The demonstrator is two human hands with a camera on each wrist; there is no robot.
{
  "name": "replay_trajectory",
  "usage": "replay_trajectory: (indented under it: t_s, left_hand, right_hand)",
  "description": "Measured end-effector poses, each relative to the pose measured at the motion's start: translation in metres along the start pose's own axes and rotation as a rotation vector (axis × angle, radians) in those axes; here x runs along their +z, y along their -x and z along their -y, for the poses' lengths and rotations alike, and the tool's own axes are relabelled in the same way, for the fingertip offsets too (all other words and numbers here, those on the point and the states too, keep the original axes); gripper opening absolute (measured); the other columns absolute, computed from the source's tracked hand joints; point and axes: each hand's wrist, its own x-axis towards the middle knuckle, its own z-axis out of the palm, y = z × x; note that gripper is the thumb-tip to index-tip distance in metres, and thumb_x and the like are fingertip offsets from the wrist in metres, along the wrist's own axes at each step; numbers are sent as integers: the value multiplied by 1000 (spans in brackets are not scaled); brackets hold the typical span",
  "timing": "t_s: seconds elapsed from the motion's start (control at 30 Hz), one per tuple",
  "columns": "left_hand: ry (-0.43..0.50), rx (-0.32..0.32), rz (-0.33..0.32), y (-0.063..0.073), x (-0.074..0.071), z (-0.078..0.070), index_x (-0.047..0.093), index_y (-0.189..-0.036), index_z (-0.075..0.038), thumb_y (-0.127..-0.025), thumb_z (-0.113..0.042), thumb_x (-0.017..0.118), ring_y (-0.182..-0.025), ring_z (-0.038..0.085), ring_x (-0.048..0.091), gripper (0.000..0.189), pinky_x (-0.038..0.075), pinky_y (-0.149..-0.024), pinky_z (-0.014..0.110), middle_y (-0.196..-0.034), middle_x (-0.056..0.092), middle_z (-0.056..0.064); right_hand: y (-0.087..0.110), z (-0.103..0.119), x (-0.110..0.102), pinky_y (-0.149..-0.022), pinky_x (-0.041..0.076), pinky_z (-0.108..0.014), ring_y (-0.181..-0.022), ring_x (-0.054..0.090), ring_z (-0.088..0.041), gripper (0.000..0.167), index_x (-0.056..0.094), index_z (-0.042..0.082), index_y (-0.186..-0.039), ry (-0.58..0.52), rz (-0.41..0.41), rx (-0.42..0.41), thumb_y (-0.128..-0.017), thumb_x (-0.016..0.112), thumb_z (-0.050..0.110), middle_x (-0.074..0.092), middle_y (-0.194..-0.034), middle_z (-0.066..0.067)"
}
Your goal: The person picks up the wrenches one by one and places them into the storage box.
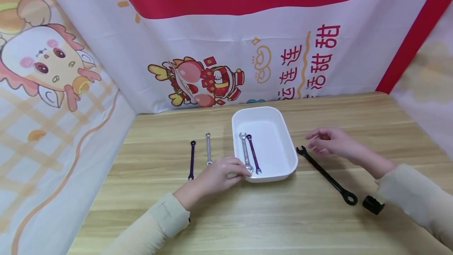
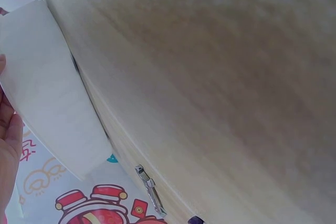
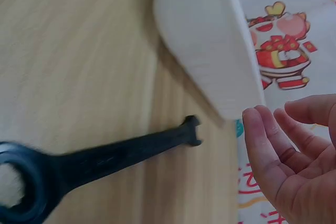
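From the head camera, your left hand [image 1: 216, 176] rests at the white tray's [image 1: 283, 129] near corner, fingertips touching the silver wrench [image 1: 245, 152] inside — grip unclear. The left wrist camera shows only the tray's wall. Right wrist camera: your right hand [image 3: 294, 156] hangs loose and empty just above the black wrench [image 3: 105, 158].

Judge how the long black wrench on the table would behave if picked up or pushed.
The black wrench looks like rigid metal, so it likely stays stiff and feels heavy for its size. Lying flat on the wooden table, it should slide, not roll. Lifted by one end, it would probably droop.
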Motion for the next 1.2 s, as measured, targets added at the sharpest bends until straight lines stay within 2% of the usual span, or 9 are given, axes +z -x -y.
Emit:
replay_trajectory:
  t_s: [0.13, 0.23, 0.4, 0.57, 0.67, 0.97, 1.2]
  left_hand:
    - [5, -6, -4, 1, 2, 0, 79, -108, -13, -90, -2, 77, -109, 14, 66, 21, 52, -100, 25, -112, 74, 2]
    - [2, -14, 2, 2, 4, 0, 79, -109, -13, -91, -3, 76, -110, 13, 66, 21, 50, -101, 23, -113, 74, 2]
    - [-5, -7, 4, 1, 3, 0, 79, -109, -13, -91, -3, 76, -110, 13, 65, 21, 50, -101, 22, -113, 74, 3]
    - [-16, -11, 13, 1, 1, 0, 78, -110, -12, -92, -5, 76, -111, 12, 65, 20, 50, -101, 22, -113, 74, 3]
    - [-17, -14, 16, 1, 1, 0, 78, -110, -12, -92, -5, 76, -111, 12, 65, 20, 50, -101, 23, -113, 74, 3]
    - [-18, -6, 7, 0, 1, -1, 79, -110, -12, -92, -5, 76, -110, 12, 65, 19, 51, -100, 23, -113, 74, 2]
    - [-13, -32, 21, 0, 1, -1, 78, -111, -14, -93, -5, 75, -111, 12, 64, 20, 50, -101, 22, -114, 74, 2]
  right_hand:
    - [0, -11, 3, -68, 60, -33, -80, 66, -22, 33, 56, -15, -129, 75, -8, -32, -103, 57, 6, 70, -96, -17]
    - [-1, -18, 7, -61, 58, -31, -72, 62, -18, 31, 58, -15, -125, 92, -6, -42, -100, 60, 3, 67, -87, -11]
    - [-1, -24, 14, -61, 59, -31, -74, 63, -19, 30, 57, -17, -123, 77, 8, -39, -99, 59, 0, 68, -90, -12]
    - [-2, -27, 18, -61, 60, -31, -76, 63, -21, 28, 57, -15, -122, 106, 13, -4, -98, 59, -1, 67, -91, -13]
    - [-1, -28, 19, -59, 60, -32, -72, 63, -21, 28, 57, -13, -123, 134, -3, 18, -98, 61, 0, 65, -87, -12]
    - [5, -32, 22, -52, 55, -29, -61, 61, -18, 32, 62, -7, -120, 315, -33, 7, -93, 72, 7, 60, -78, -5]
    - [5, -36, 25, -51, 49, -27, -60, 56, -16, 45, 61, -7, -122, 398, -11, 4, -88, 81, 13, 58, -74, -1]
